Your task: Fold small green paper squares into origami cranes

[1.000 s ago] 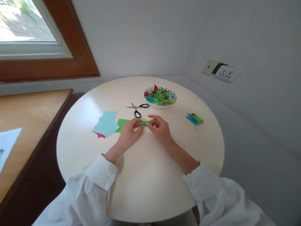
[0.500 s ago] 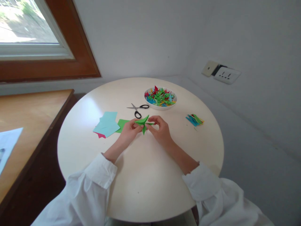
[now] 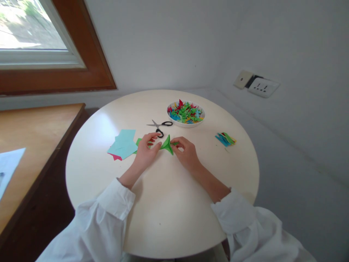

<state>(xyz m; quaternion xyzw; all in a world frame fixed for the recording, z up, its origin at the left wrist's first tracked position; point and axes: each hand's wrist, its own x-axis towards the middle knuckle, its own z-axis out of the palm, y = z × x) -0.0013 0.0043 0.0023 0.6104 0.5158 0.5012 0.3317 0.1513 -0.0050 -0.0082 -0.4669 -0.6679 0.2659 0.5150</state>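
A green origami piece (image 3: 168, 145) with several pointed flaps is held over the middle of the round table. My right hand (image 3: 187, 151) pinches its right-hand point between thumb and fingers. On the other side, my left hand (image 3: 147, 150) is open, its fingers apart and raised. Its thumb tip lies at the piece's left point; whether they touch I cannot tell. Behind my left hand is a sheet of green paper (image 3: 139, 141), partly covered. Black-handled scissors (image 3: 157, 124) lie spread just beyond the hands.
Light blue paper squares (image 3: 124, 143) lie at the left, with pink paper (image 3: 116, 157) under them. A white bowl (image 3: 188, 125) full of small colourful folded papers stands at the back. Paper strips (image 3: 225, 139) lie at the right of the white round table (image 3: 169, 214).
The green origami piece has turned, and its flaps point differently. My left hand has loosened from it, shifted slightly left and spread its fingers. My right hand still holds it.
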